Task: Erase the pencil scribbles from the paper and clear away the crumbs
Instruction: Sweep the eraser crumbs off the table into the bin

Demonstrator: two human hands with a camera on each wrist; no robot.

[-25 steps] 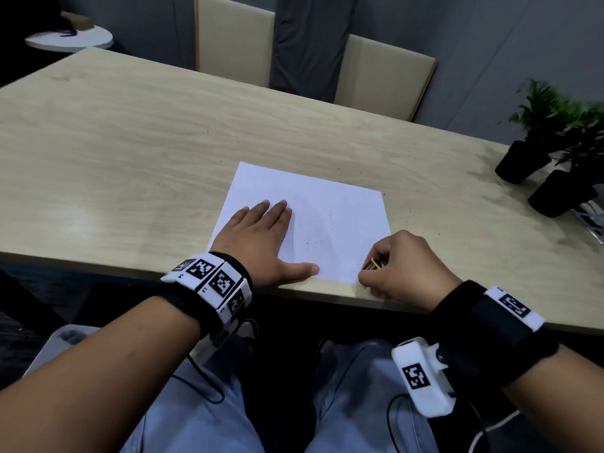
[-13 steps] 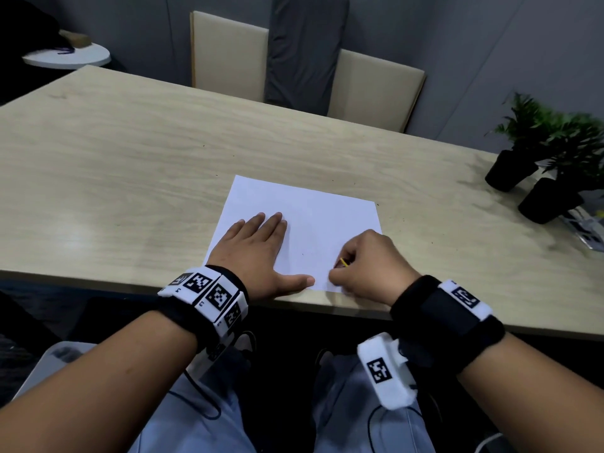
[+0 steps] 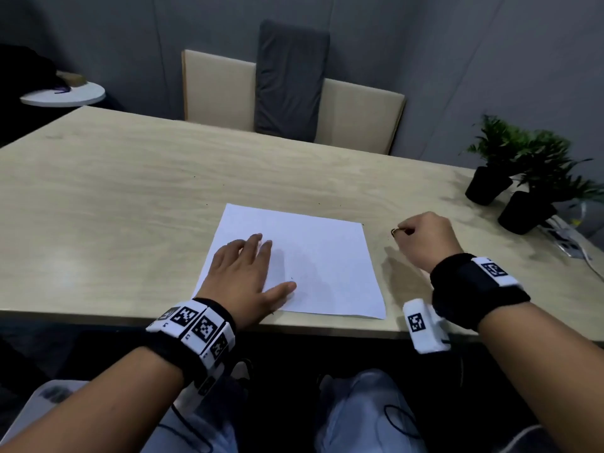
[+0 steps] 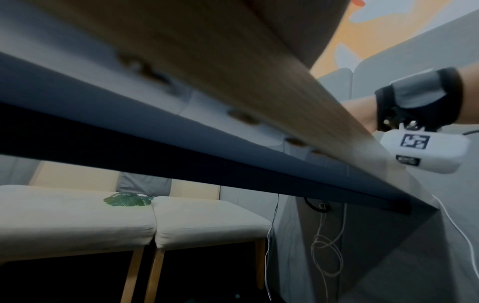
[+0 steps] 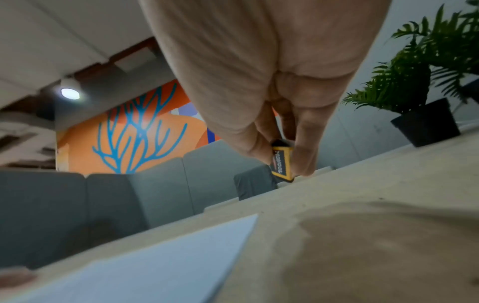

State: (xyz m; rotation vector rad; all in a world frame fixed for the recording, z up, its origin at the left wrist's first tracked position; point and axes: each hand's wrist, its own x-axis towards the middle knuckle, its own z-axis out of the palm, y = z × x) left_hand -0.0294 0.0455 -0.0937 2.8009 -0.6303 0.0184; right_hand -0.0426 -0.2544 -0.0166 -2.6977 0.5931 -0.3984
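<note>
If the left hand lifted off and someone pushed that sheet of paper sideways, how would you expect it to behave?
The paper is one thin sheet lying flat on the smooth table, so it would probably slide easily. Picked up by an edge, it would likely droop. The left hand, pressed flat on it, seems to be what keeps it from shifting.

The table [image 3: 130, 204] is pale wood with a soft shine. The paper [image 3: 320, 256] is white, smooth and matt. The eraser [image 5: 282, 162] has a shiny yellow and black wrapper. The wrist bands [image 3: 470, 289] are black cloth with hard white plastic blocks
</note>
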